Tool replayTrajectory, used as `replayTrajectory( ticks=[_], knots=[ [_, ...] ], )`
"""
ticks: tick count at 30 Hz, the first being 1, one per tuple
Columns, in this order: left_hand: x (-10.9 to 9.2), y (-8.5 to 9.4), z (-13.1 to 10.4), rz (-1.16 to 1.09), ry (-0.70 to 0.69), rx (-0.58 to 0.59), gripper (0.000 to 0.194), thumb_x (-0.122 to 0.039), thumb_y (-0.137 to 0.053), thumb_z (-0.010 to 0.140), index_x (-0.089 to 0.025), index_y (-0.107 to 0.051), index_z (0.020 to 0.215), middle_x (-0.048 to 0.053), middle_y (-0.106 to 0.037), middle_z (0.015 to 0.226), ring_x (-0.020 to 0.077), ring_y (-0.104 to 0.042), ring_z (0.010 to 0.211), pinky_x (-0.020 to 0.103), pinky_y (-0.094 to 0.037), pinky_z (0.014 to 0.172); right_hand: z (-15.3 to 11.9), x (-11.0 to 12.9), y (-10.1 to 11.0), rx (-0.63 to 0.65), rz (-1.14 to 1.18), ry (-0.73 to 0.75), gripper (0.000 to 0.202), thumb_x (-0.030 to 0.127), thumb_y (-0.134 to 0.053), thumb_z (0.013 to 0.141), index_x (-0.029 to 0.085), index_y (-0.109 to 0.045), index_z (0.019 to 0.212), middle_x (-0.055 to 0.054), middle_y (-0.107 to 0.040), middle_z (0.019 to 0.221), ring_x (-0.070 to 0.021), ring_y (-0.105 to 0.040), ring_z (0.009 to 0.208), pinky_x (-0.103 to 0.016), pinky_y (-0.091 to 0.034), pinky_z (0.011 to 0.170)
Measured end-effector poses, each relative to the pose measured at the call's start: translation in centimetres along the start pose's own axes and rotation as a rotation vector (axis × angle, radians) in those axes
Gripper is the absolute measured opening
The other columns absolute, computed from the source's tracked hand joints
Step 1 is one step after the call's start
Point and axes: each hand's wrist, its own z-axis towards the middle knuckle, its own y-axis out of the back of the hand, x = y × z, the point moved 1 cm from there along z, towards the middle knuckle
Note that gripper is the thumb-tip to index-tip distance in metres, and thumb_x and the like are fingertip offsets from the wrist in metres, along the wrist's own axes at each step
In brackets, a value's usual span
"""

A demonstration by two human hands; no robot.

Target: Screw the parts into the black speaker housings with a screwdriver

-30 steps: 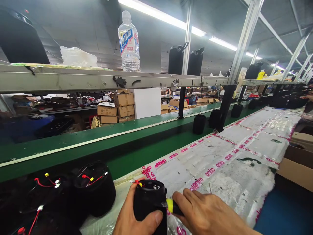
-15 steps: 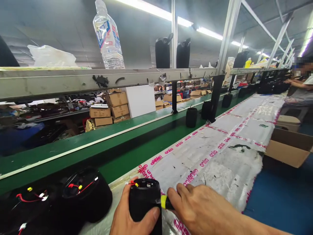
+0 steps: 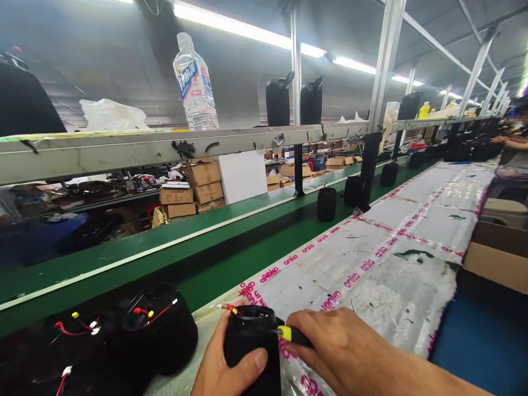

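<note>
My left hand (image 3: 235,363) is wrapped around a black cylindrical speaker housing (image 3: 254,349), thumb across its front. Its open rim faces up, and short red wires with a yellow connector (image 3: 234,311) stick out at the left of the rim. My right hand (image 3: 338,344) grips a screwdriver with a black-and-yellow handle (image 3: 293,335). The tool points left, its metal tip against the housing's upper right side; the exact contact point is hard to see. Left of my hands stand more black housings (image 3: 175,335) with red wires and connectors on top.
A bench covered in taped white sheeting (image 3: 330,275) runs away to the right beside a green conveyor (image 3: 247,253) carrying more black housings (image 3: 326,203). Overhead, a metal shelf (image 3: 136,148) holds a water bottle (image 3: 196,91). An open carton (image 3: 497,258) stands at right; a person is far right.
The view has tilted up slightly, so the scene sits lower and further right. The screwdriver remains at the housing's side, with a black flap or edge now showing by its tip.
</note>
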Motion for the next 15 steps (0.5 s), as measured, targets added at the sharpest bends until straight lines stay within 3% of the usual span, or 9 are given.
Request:
replayTrajectory(
  ticks=[6,10,15],
  knots=[
    [0.26,0.01,0.0,-0.06,0.018,-0.018,0.09,-0.056,-0.083,0.067,-0.018,-0.044,0.137,0.015,-0.072,0.126,0.0367,-0.066,0.118,0.047,-0.046,0.107,-0.21,-0.24,-0.13,0.002,-0.068,0.047,0.027,0.025,-0.076,0.089,0.023,-0.051,0.098,0.003,-0.067,0.079,-0.0234,-0.067,0.054,-0.036,-0.043,0.045],
    [0.1,-0.07,-0.09,-0.031,0.032,0.03,0.084,-0.059,-0.08,0.07,-0.018,-0.047,0.136,0.013,-0.074,0.12,0.0349,-0.069,0.109,0.047,-0.05,0.101,-0.19,-0.27,0.33,0.021,-0.082,0.049,0.026,0.025,-0.075,0.09,0.023,-0.05,0.097,0.003,-0.067,0.079,-0.0229,-0.068,0.056,-0.036,-0.044,0.045],
    [0.32,-0.23,-0.05,-0.005,0.003,0.038,0.081,-0.058,-0.08,0.07,-0.017,-0.051,0.134,0.015,-0.07,0.13,0.0359,-0.062,0.123,0.046,-0.044,0.109,-0.16,0.35,0.17,0.017,-0.095,0.077,0.031,0.027,-0.078,0.088,0.023,-0.049,0.097,0.004,-0.067,0.077,-0.0222,-0.068,0.055,-0.036,-0.045,0.044]
  ],
)
